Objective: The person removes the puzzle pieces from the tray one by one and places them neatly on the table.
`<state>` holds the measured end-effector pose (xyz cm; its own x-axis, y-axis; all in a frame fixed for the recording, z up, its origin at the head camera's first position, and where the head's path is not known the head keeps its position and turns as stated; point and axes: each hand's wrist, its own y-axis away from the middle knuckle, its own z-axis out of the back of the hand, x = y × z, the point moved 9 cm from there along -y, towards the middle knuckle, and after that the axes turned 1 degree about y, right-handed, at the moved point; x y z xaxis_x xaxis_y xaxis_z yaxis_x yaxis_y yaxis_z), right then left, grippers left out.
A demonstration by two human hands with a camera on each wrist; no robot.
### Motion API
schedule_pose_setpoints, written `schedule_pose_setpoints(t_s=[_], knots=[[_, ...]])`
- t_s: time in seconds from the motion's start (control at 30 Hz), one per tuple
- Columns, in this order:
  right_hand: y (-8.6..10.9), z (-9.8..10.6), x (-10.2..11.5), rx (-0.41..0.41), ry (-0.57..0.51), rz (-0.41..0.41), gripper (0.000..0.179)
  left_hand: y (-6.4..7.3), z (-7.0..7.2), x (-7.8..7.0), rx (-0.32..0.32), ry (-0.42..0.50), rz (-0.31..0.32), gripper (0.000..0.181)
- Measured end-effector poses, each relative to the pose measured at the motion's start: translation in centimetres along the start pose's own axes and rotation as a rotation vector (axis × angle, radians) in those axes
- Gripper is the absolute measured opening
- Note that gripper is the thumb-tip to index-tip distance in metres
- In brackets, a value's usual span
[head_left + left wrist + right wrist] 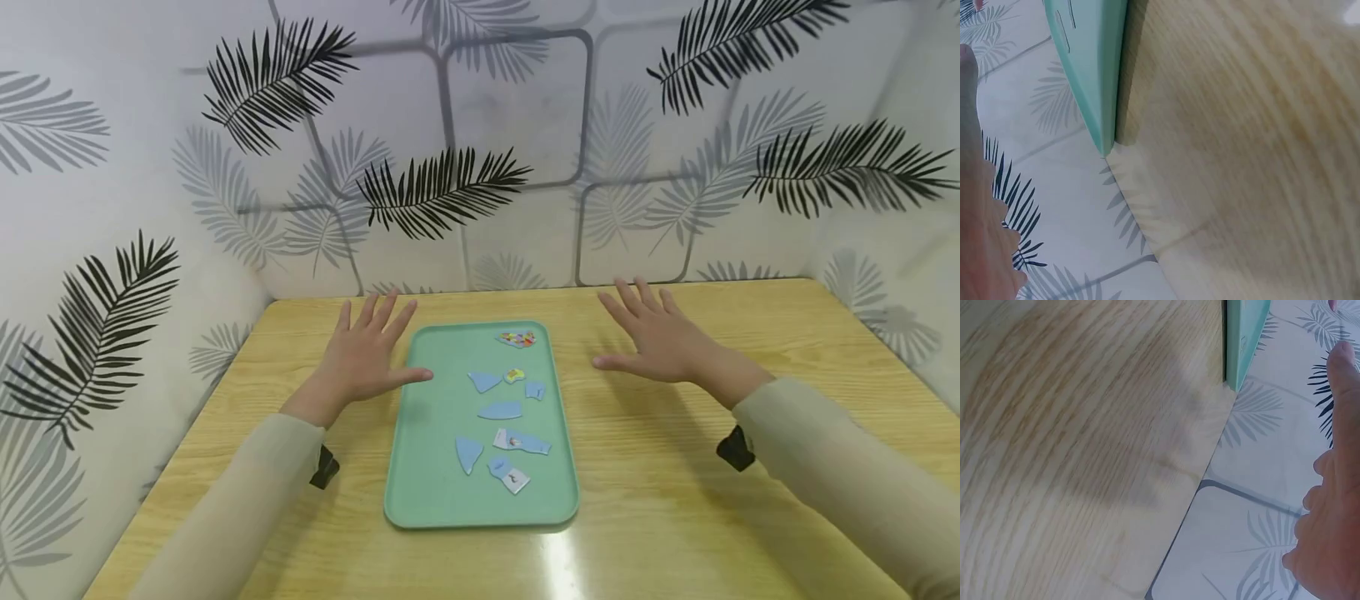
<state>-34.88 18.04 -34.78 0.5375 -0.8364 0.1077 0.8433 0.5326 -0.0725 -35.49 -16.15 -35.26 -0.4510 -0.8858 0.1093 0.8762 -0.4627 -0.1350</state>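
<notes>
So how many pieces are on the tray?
8 visible: multicoloured piece at the far end; nearer, blue triangle, yellow piece, small blue piece; then blue half-oval; nearest, second triangle, long white-ended piece, shorter white-ended piece.

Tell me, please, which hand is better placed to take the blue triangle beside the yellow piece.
Probably the left hand: it appears partly over the tray, nearer the blue triangle; the right hand appears outside.

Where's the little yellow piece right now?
In the head view, the little yellow piece lies in the right half of the green tray, between a blue triangular piece on its left and a small blue piece on its right.
</notes>
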Motion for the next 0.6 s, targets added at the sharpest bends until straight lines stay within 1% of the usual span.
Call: schedule_pose_setpoints(t_s=[0.07, 0.13, 0.23, 0.3, 0.43, 0.5, 0.6], knots=[[-0.3, -0.1, 0.1, -0.014, -0.011, 0.003, 0.098, 0.1, -0.1, 0.0, -0.014, 0.020, -0.003, 0.105], [-0.6, -0.1, 0.2, -0.038, -0.030, 0.006, 0.096, 0.4, -0.3, 0.0, -0.015, 0.051, 0.003, 0.103], [-1.2, -0.5, 0.3, -0.057, -0.073, 0.008, 0.096, 0.8, -0.7, 0.1, 0.013, 0.125, 0.027, 0.101], [-1.5, -0.7, 0.5, -0.073, -0.119, 0.011, 0.095, 1.1, -1.1, 0.3, 0.033, 0.156, 0.050, 0.100], [-2.3, -1.2, 0.7, -0.067, -0.213, 0.000, 0.098, 1.5, -1.4, 0.5, 0.050, 0.225, 0.087, 0.098], [-2.6, -1.5, 0.8, -0.060, -0.249, -0.009, 0.099, 1.8, -1.6, 0.8, 0.062, 0.287, 0.110, 0.097], [-3.1, -2.0, 1.2, -0.043, -0.296, -0.015, 0.099, 2.1, -2.1, 1.1, 0.085, 0.432, 0.159, 0.098]])
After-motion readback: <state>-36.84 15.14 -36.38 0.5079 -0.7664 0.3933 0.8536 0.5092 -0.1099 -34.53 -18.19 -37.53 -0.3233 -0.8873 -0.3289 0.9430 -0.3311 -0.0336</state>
